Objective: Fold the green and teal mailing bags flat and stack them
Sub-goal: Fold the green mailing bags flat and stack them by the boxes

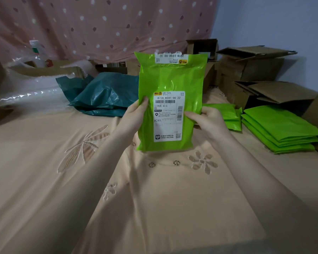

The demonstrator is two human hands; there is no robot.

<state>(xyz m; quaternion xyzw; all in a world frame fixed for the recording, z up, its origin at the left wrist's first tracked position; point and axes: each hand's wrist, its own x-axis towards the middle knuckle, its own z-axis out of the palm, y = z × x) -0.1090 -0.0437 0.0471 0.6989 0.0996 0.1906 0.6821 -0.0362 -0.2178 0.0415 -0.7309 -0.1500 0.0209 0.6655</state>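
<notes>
Both hands — left hand, right hand — pinch the upright green mailing bag between them by its side edges.

Two hands: left hand, right hand. One green bag held up between them, carrying two labels: big label on the front, torn label at the top edge. Teal bags: a crumpled heap, at least two, exact count unclear. Two green stacks on the bed: near stack of about four folded bags, small stack of maybe two or three, partly hidden. Cardboard boxes: about five on the right, more on the left, hard to separate. One bottle. One clear plastic sheet. One dotted curtain.
</notes>
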